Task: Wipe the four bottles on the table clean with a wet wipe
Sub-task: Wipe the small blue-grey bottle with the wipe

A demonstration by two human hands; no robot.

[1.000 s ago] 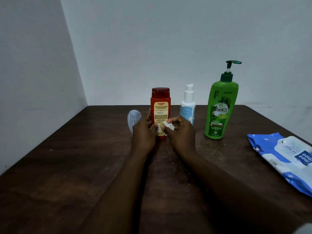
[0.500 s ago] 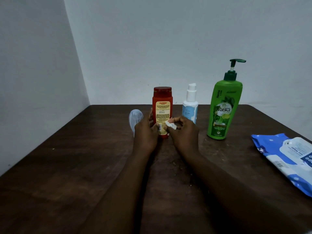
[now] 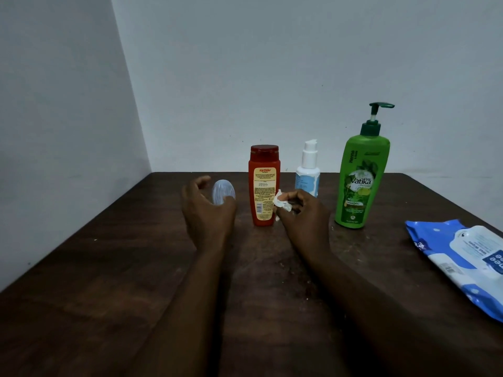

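Note:
Four bottles stand in a row at the back of the dark wooden table [image 3: 109, 281]: a small clear bottle [image 3: 221, 191], a red bottle [image 3: 263, 186] with a yellow label, a white pump bottle [image 3: 308, 172] and a tall green pump bottle [image 3: 359, 180]. My left hand [image 3: 206, 213] is cupped loosely around the clear bottle. Its thumb is in front of the bottle and its fingers are spread to the left. My right hand [image 3: 302, 213] pinches a crumpled white wet wipe [image 3: 281, 203] just right of the red bottle's lower part.
A blue and white pack of wet wipes [image 3: 462, 257] lies flat near the table's right edge. White walls close off the table at the back and left. Both forearms stretch over the middle of the table.
My left hand has let go of the red bottle and moved left to the small clear bottle. My right hand, still holding the wipe, has come slightly off the red bottle.

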